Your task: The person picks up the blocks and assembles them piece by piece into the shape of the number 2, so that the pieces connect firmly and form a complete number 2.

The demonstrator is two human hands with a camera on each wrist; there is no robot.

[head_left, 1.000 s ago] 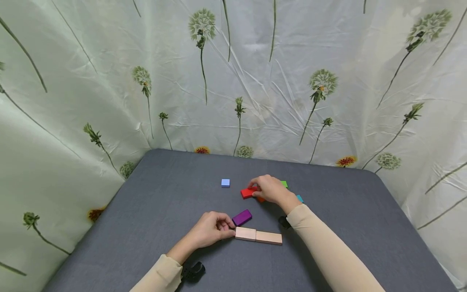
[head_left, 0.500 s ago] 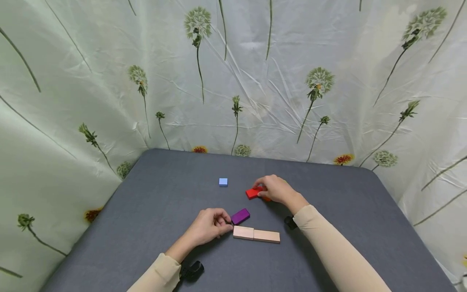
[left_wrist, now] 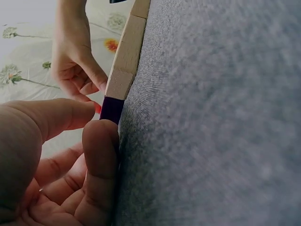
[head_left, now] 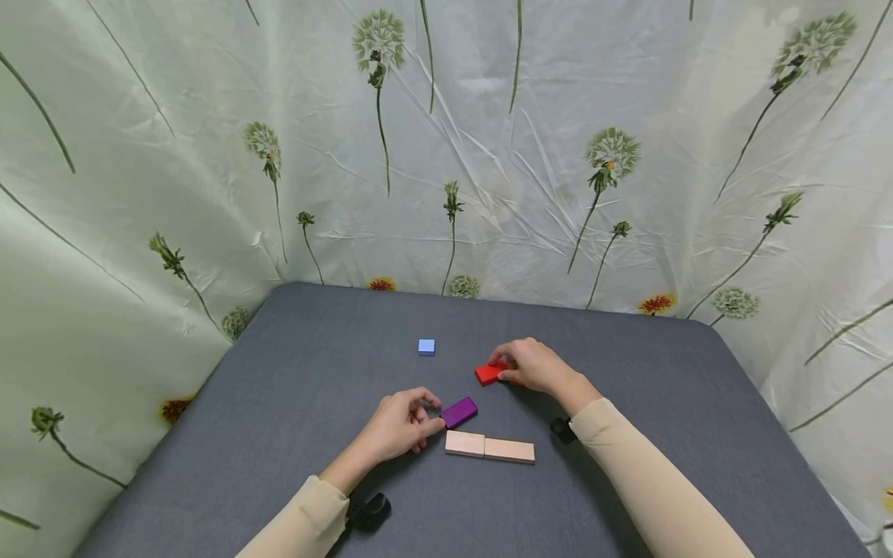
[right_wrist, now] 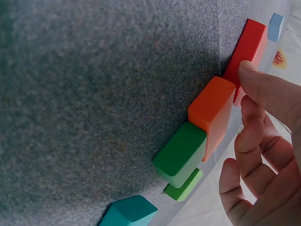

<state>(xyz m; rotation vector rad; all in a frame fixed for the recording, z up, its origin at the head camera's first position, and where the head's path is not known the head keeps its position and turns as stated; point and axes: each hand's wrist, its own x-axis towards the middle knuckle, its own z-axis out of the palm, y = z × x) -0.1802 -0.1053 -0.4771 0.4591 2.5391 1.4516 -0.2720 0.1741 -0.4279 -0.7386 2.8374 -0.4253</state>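
- right thumb and fingers: pinched on the red block [head_left: 487,375], thumb on one side and a fingertip on the other; the right hand [head_left: 533,364] covers one end of it.
- left hand [head_left: 398,422]: fingers loosely bent, thumb and index apart, holding nothing; the thumb tip is at the left end of the purple block [head_left: 458,413], touching or just beside it, i cannot tell.
- what changed: red has shifted rightward and a little toward the person, the right hand moving with it. the left thumb has left the end of the nearer-left wooden block [head_left: 465,444] for purple's end, while purple itself has stayed put.
- meaning: i judge this a small repositioning, with red's place unsettled while it is gripped.
- at red's covered end, the right wrist view shows the orange block [right_wrist: 211,103] up against it or nearly so, then the dark green block [right_wrist: 181,150] against orange; little room that way.
- the light green block [right_wrist: 186,186] and teal block [right_wrist: 129,212] lie further along.
- a second wooden block [head_left: 509,451] continues the first, end to end, just below purple.
- bare table [head_left: 335,349] separates red from the blue block [head_left: 426,347]; the far edge is well beyond both, leaving sliding room leftward.
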